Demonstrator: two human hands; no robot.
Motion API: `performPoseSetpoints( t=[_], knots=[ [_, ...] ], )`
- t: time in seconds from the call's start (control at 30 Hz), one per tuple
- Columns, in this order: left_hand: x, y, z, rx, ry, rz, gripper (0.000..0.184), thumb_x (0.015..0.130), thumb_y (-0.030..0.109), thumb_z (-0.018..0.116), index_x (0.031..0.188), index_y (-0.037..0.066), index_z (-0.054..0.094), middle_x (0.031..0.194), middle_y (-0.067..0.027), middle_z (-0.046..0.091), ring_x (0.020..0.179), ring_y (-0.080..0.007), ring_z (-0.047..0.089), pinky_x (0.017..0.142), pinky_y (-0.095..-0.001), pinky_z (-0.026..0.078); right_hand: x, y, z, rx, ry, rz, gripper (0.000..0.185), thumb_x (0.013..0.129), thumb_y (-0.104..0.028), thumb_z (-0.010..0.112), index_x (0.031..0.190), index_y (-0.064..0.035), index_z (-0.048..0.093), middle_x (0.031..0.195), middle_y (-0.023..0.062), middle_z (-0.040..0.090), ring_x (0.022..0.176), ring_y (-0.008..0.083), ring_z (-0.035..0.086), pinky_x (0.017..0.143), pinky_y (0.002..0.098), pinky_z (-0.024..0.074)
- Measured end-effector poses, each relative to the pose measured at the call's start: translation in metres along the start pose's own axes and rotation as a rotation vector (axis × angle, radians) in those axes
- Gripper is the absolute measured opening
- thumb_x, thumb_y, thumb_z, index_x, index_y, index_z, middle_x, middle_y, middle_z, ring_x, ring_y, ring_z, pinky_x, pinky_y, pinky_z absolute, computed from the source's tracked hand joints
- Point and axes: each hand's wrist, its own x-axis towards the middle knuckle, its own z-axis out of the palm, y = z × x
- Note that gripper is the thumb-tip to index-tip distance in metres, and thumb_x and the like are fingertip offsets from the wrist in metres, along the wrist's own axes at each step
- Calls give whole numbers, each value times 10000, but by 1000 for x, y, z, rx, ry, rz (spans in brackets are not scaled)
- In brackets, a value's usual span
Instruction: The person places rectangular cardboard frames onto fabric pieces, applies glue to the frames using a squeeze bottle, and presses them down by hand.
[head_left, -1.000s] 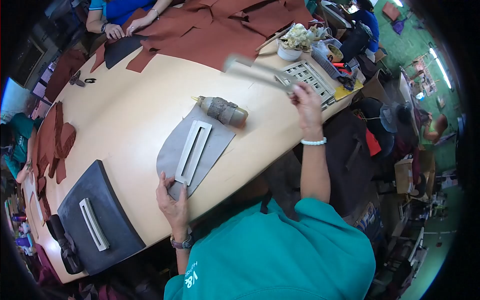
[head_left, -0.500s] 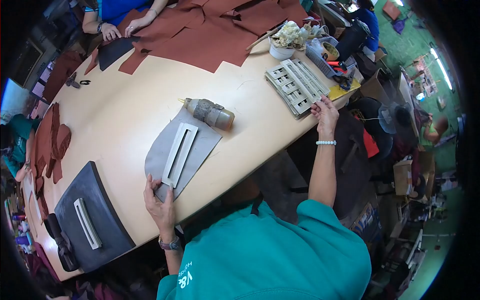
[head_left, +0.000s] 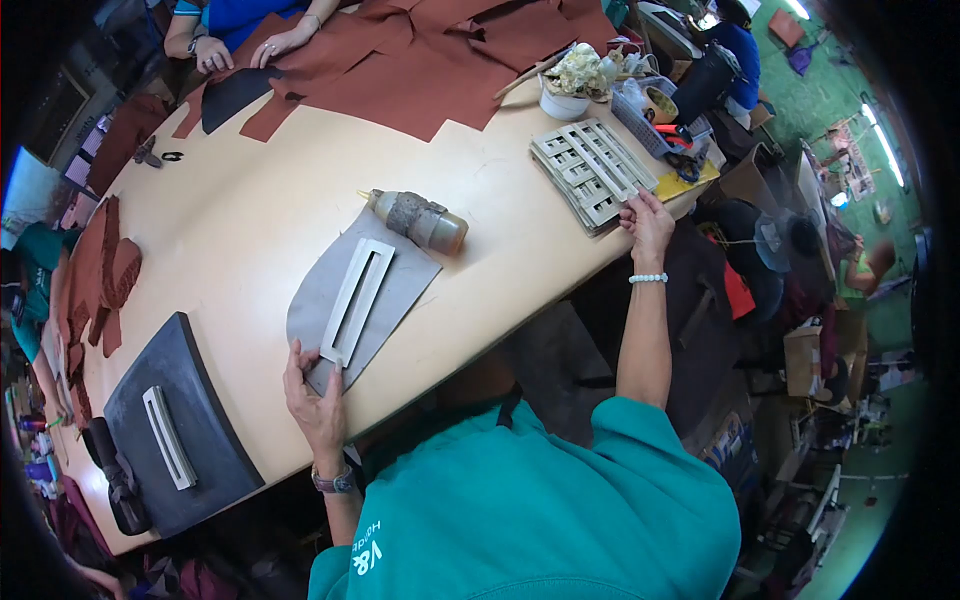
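Note:
A grey, leaf-shaped flat piece (head_left: 310,305), apparently leather, lies on the table with a pale slotted frame (head_left: 350,310) on top. My left hand (head_left: 318,410) rests at their lower end, its thumb and fingers spread to either side of the grey tip. My right hand (head_left: 650,222) reaches to a stack of similar pale slotted frames (head_left: 575,190) at the table's right edge. Its fingertips pinch the near end of a frame lying across the top. Above the grey piece lies a squeeze bottle (head_left: 432,228) with a yellowish nozzle, wrapped in dark material.
Brown-red leather sheets (head_left: 400,85) cover the far side, where a co-worker's hands (head_left: 285,42) rest. A dark curved board (head_left: 205,440) carries another slotted frame (head_left: 170,440) at left. A white tub (head_left: 562,103) and grey basket (head_left: 640,122) stand beyond the stack.
The view has shifted slightly. My hands stay at the grey piece and the stack. The far co-worker's hands have moved a little on the leather.

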Motion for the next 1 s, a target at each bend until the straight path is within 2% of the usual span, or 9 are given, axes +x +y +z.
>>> performPoseSetpoints(
  t=[0.2,0.27,0.33,0.4,0.5,0.67,0.77,0.87,1.0],
  knots=[
    [0,-4,-1,42,3,30,623,736,16,691,1306,2,437,1024,-131,586,972,-230,558,897,-342,429,-20,-3,22,-286,43,-537,344,816,-58,608,1135,32,519,742,67,607,616,113,549,577,262,465],
    [0,0,-2,84,3,42,630,729,20,696,1305,12,441,1017,-128,593,966,-230,563,888,-341,434,-62,-14,59,-304,-247,-562,378,848,-64,589,1201,25,488,845,66,611,751,95,565,674,218,467],
    [1,-2,0,67,21,42,629,721,32,706,1297,24,453,1013,-120,603,958,-226,569,873,-339,443,-105,-18,95,-440,-492,-592,459,800,-149,663,1185,37,497,879,123,623,766,195,594,703,314,480],
    [1,-2,-1,66,20,46,652,703,69,734,1291,25,457,1012,-116,606,955,-224,571,866,-345,445,-126,-5,119,-627,-592,-741,689,744,-389,704,1231,41,475,985,196,615,934,321,587,819,400,458],
    [1,1,-4,49,-6,37,712,677,73,760,1307,12,433,1050,-127,589,988,-215,559,897,-338,439,-145,8,139,-653,-695,-729,719,743,-420,692,1237,53,468,1012,208,609,966,340,572,845,404,447],
    [3,10,-5,158,51,152,766,610,179,800,1280,34,459,1002,-101,612,925,-251,575,832,-363,429,-169,1,149,-81,-728,-346,562,766,-119,717,1231,51,450,1027,169,587,956,179,567,795,269,483],
    [2,10,-6,173,14,100,780,630,105,788,1319,40,429,1037,-114,604,967,-235,577,882,-350,448,-170,-1,144,145,-651,-345,490,786,-87,689,1204,31,460,1045,139,575,944,187,581,799,272,497],
    [3,7,-5,191,30,98,774,629,104,784,1317,46,434,1017,-103,615,951,-232,586,875,-352,448,-175,-13,138,493,-650,-66,444,792,-68,672,1176,26,470,1057,119,560,944,188,586,808,285,508],
    [2,10,-5,185,52,104,770,631,104,780,1318,51,435,993,-100,623,934,-237,591,862,-352,444,-169,-9,133,491,-731,13,443,791,-40,665,1182,27,467,1078,122,552,975,192,573,849,327,500]
  ],
)
